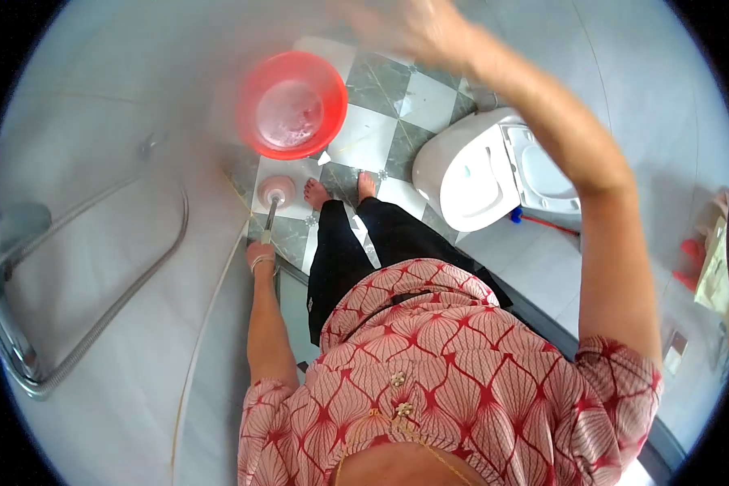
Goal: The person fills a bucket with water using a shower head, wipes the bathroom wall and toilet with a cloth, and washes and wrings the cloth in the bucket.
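Low at the left, my left hand (261,253) is wrapped round the handle of a plunger-like tool (276,193), whose round pinkish head is near the tiled floor. My right hand (429,36) is raised at the top of the view, smeared by motion; its fingers and anything in them cannot be made out. Below and left of that hand, a red basin (334,105) stands on the floor with cloudy, foamy liquid in it. A small white piece (324,158) lies beside the basin.
A white toilet (454,174) with its lid up stands at the right, a red-handled brush (549,224) beside it. A shower hose (130,296) and metal fittings hang on the left wall. My bare feet are on the checkered tiles (363,134). A dark door track runs behind me.
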`<action>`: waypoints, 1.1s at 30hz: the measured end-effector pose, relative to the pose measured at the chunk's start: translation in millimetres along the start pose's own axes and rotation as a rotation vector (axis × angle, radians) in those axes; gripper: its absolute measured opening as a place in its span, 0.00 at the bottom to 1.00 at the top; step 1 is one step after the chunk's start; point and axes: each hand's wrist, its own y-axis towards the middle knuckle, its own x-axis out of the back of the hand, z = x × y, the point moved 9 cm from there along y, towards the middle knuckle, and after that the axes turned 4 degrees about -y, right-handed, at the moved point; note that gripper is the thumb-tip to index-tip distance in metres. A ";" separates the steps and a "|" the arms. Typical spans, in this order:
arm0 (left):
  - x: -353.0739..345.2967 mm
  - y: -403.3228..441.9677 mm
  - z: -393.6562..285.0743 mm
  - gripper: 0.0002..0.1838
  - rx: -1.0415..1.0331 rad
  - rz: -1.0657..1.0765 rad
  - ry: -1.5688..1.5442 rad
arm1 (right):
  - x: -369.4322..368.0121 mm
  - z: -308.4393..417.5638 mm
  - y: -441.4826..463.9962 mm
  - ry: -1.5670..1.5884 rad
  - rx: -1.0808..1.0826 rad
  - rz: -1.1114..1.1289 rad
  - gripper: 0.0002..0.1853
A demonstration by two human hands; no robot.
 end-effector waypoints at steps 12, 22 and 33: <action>61.1 -90.6 -89.2 0.16 -0.339 -0.106 0.214 | 1.4 101.1 -570.0 0.104 -1.396 0.423 0.08; 26.1 -159.1 -232.5 0.14 -0.244 0.103 0.262 | 43.8 158.8 -775.5 0.170 -1.868 0.255 0.09; -34.3 -209.7 -385.1 0.16 -0.836 0.160 0.772 | 83.5 254.5 -856.8 -0.002 -2.207 -0.199 0.08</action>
